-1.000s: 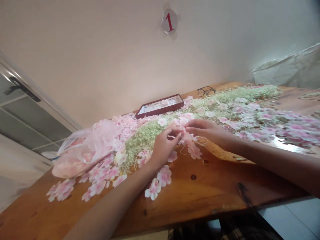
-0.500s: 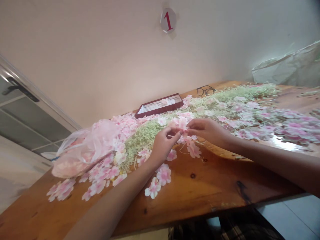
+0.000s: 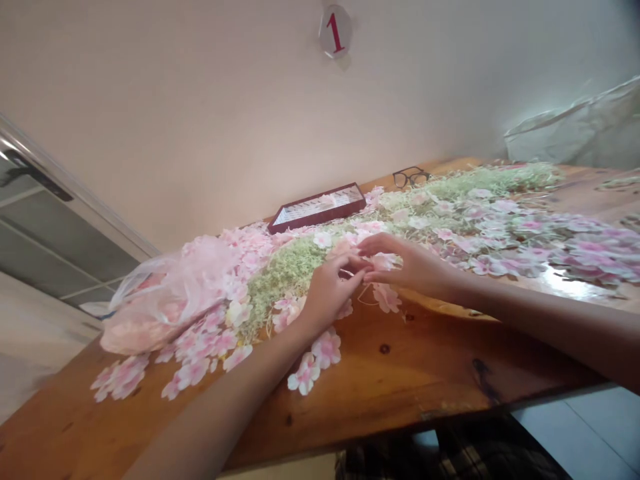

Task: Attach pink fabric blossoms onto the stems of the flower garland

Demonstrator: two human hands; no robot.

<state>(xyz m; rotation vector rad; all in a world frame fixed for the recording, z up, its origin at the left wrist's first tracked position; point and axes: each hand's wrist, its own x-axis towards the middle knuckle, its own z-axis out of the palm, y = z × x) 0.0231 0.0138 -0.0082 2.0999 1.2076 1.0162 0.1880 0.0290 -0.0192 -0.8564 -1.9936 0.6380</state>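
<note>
My left hand [image 3: 333, 283] and my right hand [image 3: 400, 263] meet above the near edge of a heap of artificial flowers. Thumb and fingers of the left are closed in a pinch, its tips touching those of the right. On the right, index finger and thumb curve towards the left hand's tips. What they pinch is small and largely hidden. A pale pink artificial flower [image 3: 384, 261] shows in the gap of my right hand; I cannot tell whether it is held or lies behind. Just below lies another pink flower [image 3: 386, 298] beside a thin pale strand.
A clear plastic bag [image 3: 165, 300] of pink petals lies left. Green shredded filler [image 3: 285, 270] and many loose flowers [image 3: 535, 233] cover the wooden table [image 3: 415, 373]. Behind are a dark red tray [image 3: 320, 213] and eyeglasses [image 3: 411, 177]. A whitish bag [image 3: 575, 137] stands far right.
The pink flower that stood up between my fingertips no longer shows there. My right hand has shifted slightly left and its fingers arch higher. The view has tilted slightly down.
</note>
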